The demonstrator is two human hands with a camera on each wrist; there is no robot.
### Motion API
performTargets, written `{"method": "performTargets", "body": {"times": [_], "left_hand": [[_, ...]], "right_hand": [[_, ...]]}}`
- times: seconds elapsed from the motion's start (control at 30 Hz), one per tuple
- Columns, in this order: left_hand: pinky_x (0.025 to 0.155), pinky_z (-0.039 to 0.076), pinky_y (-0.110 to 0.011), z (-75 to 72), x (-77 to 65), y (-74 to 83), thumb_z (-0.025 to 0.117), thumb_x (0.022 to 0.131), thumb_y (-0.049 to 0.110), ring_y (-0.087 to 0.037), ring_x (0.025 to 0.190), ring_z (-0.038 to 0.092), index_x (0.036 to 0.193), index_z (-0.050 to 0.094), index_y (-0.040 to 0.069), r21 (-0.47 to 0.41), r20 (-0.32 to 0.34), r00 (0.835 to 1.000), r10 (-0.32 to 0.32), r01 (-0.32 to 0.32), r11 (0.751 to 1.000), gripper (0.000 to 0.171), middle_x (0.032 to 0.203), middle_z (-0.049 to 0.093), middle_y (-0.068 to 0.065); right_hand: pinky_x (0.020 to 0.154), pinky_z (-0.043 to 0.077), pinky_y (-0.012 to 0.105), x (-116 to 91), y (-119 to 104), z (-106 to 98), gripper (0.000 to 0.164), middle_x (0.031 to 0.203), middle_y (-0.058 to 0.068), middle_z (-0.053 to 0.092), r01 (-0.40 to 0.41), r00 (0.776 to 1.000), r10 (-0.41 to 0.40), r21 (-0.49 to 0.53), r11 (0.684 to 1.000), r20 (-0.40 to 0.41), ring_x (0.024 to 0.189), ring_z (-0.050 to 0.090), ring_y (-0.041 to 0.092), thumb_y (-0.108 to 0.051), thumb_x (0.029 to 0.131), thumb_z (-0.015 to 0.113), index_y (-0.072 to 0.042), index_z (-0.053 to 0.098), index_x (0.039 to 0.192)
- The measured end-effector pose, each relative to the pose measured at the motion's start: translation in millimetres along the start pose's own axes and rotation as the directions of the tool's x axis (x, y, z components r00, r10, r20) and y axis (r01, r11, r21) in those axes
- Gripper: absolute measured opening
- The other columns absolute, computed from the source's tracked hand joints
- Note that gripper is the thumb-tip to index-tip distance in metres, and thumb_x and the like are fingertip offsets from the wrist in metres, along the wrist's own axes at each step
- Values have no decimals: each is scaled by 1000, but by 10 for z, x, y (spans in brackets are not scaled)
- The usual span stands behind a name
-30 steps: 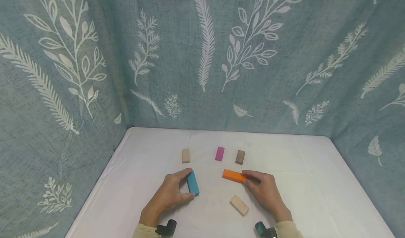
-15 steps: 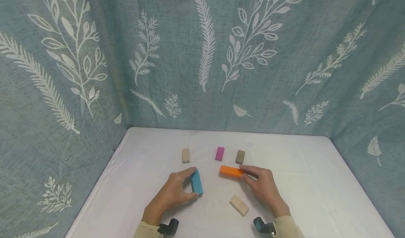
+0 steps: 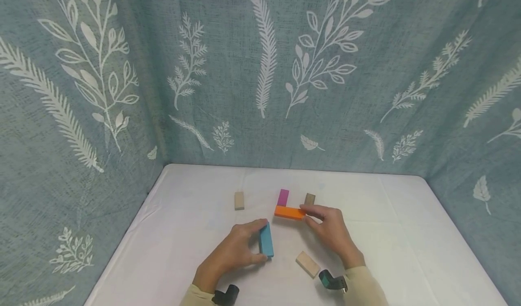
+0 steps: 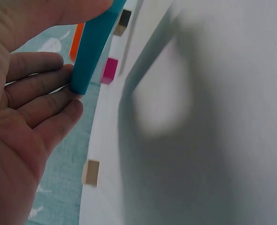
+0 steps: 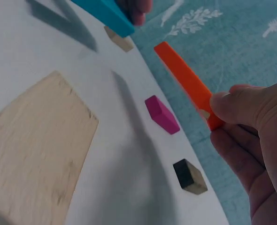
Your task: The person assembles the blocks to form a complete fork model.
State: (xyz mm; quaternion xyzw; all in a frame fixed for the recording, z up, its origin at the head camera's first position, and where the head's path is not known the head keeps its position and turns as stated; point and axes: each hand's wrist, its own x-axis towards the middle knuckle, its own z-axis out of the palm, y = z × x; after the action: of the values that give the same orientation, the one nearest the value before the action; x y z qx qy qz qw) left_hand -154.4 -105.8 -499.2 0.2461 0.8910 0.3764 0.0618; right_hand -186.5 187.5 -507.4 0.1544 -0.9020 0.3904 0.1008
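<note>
My left hand [image 3: 236, 248] grips a blue block [image 3: 266, 240] by its two ends, thumb at the near end and fingertips at the far end. In the left wrist view, that blue block [image 4: 95, 49] is above the tabletop and casts a shadow to its right. My right hand [image 3: 329, 228] pinches the right end of an orange block [image 3: 287, 213] between thumb and fingers. The orange block [image 5: 188, 77] is also raised in the right wrist view, its free end pointing left toward the blue one. A gap separates the two held blocks.
On the white table [image 3: 195, 193] lie a magenta block [image 3: 283, 197], a brown block [image 3: 310, 199] partly hidden by my right fingers, and a pale wooden block [image 3: 239, 200]. Another pale wooden block [image 3: 308, 264] lies between my forearms. Patterned curtains [image 3: 228, 71] stand behind and at the sides.
The left hand has carried the blue block to the right. With the orange block, the right hand has moved left and away from me, now overlapping the magenta block's near end in the head view.
</note>
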Motion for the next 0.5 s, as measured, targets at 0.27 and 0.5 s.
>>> {"method": "performTargets", "body": {"times": [0.27,0.5], "left_hand": [[122,50,-51,83,75,123,98,82,20,-34,149,59,156,58,2,3,60,998,27,-28,1000,86,159,62,-14],[122,50,-49,144,119,196,98,82,20,-30,149,59,157,58,4,22,88,995,43,-45,999,86,160,62,-10]], "right_hand": [[106,62,47,68,-54,62,35,126,4,82,9,1000,-9,9,1000,15,122,78,26,-5,94,85,-10,81,129],[107,62,48,113,-65,114,37,130,3,81,4,999,-5,18,1000,45,124,77,26,-7,95,84,-11,80,131]]}}
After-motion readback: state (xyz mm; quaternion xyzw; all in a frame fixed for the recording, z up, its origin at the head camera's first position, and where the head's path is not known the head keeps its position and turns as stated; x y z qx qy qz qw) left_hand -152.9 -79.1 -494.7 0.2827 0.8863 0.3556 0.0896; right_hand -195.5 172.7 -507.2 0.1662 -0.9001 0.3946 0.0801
